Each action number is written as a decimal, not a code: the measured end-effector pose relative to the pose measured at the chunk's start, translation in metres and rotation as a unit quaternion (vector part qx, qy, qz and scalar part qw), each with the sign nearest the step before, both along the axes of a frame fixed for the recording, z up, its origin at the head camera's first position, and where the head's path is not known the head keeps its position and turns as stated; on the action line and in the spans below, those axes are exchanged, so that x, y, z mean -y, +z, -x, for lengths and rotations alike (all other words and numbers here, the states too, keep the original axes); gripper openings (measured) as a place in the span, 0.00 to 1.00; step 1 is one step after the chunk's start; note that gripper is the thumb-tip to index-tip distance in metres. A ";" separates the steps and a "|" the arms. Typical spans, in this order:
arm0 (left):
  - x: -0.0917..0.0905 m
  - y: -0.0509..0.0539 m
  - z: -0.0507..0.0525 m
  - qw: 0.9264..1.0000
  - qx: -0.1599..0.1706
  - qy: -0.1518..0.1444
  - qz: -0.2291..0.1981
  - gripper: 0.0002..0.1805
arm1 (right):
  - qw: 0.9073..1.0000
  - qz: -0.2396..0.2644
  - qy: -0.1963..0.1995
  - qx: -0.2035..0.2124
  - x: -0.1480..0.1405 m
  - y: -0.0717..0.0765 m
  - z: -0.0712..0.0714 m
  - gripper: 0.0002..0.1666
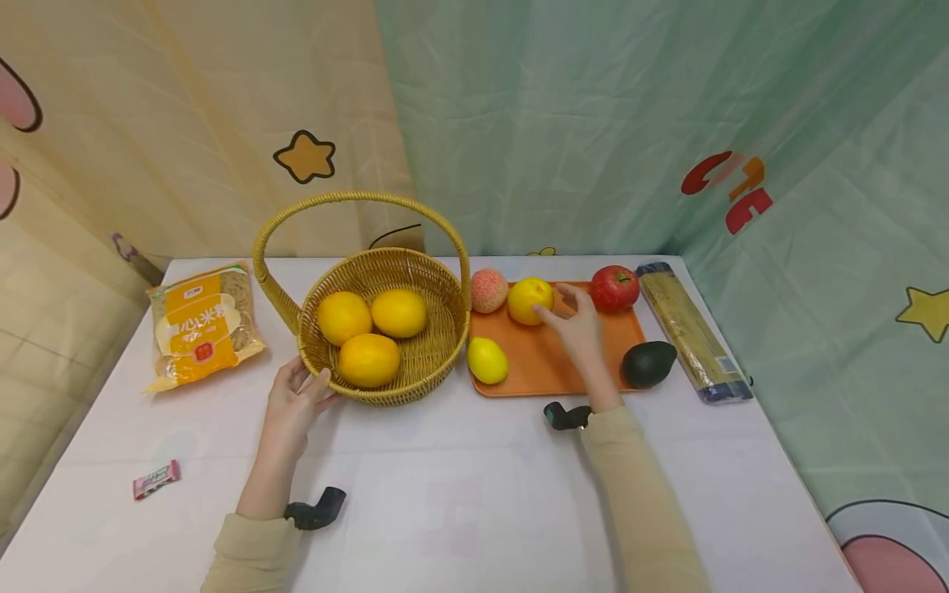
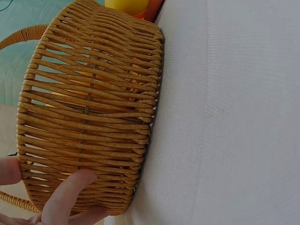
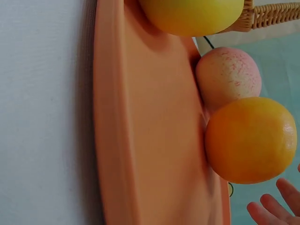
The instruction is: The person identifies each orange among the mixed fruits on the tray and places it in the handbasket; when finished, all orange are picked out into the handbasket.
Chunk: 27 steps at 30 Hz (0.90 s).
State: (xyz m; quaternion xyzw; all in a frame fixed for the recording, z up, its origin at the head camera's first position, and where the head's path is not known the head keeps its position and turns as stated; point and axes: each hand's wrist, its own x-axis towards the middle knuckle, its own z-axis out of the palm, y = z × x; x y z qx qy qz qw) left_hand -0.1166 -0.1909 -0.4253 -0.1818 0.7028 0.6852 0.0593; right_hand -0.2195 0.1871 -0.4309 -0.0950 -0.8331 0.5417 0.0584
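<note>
A wicker basket with a tall handle stands on the table, holding three yellow-orange fruits. My left hand grips its near left side, the thumb at the rim and fingers against the outer weave. An orange sits at the back of the orange tray, beside a peach. Around that orange my right hand spreads thumb and fingers. In the right wrist view, the fingertips show a small gap from the orange.
On the tray also lie a lemon, a red apple and a dark green avocado. A long pack of noodles lies right of it. Left of the basket are a grain bag and a small wrapped candy.
</note>
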 end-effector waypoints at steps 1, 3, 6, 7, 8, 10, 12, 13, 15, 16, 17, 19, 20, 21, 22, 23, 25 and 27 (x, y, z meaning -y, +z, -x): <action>0.000 0.000 0.000 1.000 0.000 0.000 0.001 0.39 | 1.000 -0.001 0.003 0.008 0.001 -0.002 0.002 0.41; -0.001 0.000 0.000 1.000 0.000 0.001 0.001 0.39 | 1.000 -0.001 0.009 0.016 0.002 -0.005 0.007 0.43; -0.001 0.000 0.000 1.000 0.000 0.001 0.003 0.39 | 1.000 -0.003 0.014 0.024 0.006 -0.010 0.013 0.46; -0.001 0.000 0.000 1.000 0.000 0.002 0.004 0.39 | 1.000 -0.004 0.016 0.026 0.007 -0.012 0.015 0.47; -0.001 0.000 0.000 1.000 -0.001 0.001 0.004 0.39 | 0.999 -0.007 0.018 0.030 0.008 -0.014 0.016 0.48; -0.001 0.000 0.000 1.000 -0.001 0.001 0.007 0.39 | 0.999 -0.010 0.022 0.035 0.010 -0.018 0.019 0.50; -0.001 0.000 0.000 1.000 -0.004 0.000 0.006 0.39 | 0.999 -0.012 0.024 0.039 0.013 -0.021 0.022 0.52; 0.000 -0.001 -0.001 1.000 -0.004 -0.001 0.007 0.39 | 0.999 -0.014 0.024 0.039 0.014 -0.023 0.023 0.52; 0.000 -0.001 -0.001 1.000 -0.005 -0.002 0.006 0.39 | 0.999 -0.017 0.023 0.036 0.016 -0.024 0.024 0.53; 0.000 -0.002 -0.001 1.000 -0.006 -0.002 0.005 0.39 | 0.999 -0.018 0.021 0.034 0.017 -0.024 0.025 0.53; 0.000 -0.002 0.000 1.000 -0.006 -0.002 0.003 0.39 | 0.999 -0.019 0.019 0.034 0.018 -0.025 0.025 0.53; 0.001 -0.002 0.000 1.000 -0.006 -0.001 0.002 0.39 | 0.999 -0.024 0.013 0.031 0.020 -0.024 0.025 0.52; 0.001 -0.002 0.000 1.000 -0.005 -0.001 0.001 0.39 | 0.999 -0.027 0.011 0.031 0.020 -0.024 0.025 0.51; 0.001 -0.002 0.000 1.000 -0.005 -0.002 0.001 0.39 | 0.999 -0.029 0.009 0.030 0.021 -0.023 0.024 0.51; 0.001 -0.002 0.000 1.000 -0.004 -0.003 0.000 0.39 | 0.999 -0.029 0.008 0.029 0.021 -0.023 0.024 0.51; 0.001 -0.002 0.000 1.000 -0.003 -0.003 0.000 0.39 | 0.999 -0.027 0.006 0.028 0.022 -0.022 0.024 0.50; 0.001 -0.001 0.000 1.000 -0.003 -0.006 0.001 0.39 | 0.999 -0.025 0.002 0.027 0.022 -0.020 0.022 0.50; 0.000 0.000 0.000 1.000 -0.003 -0.008 0.001 0.39 | 0.999 -0.017 -0.001 0.028 0.021 -0.018 0.020 0.50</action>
